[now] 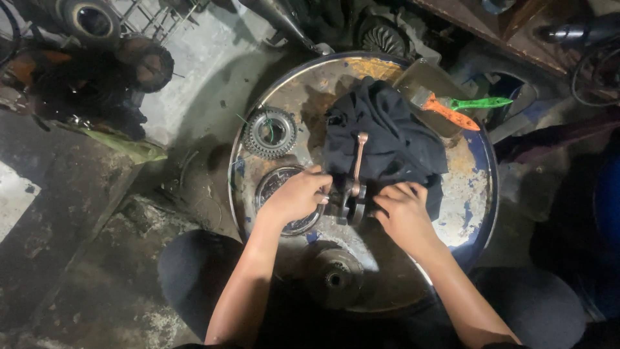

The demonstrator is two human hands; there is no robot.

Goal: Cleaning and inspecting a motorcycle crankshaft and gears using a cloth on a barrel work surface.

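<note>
Both hands pinch the crankshaft (349, 200) between them: left hand (296, 194) and right hand (402, 210) equally near. Its rod (359, 158) points toward the drum top's (475, 187) far edge, probably resting on the black cloth (387, 132).

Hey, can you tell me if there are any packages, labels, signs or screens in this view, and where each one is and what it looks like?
None show. The left hand and right hand grip a dark metal crank part on a black cloth, on a round, worn drum top; a toothed gear and an orange-handled brush lie nearby, all unlabelled.
</note>
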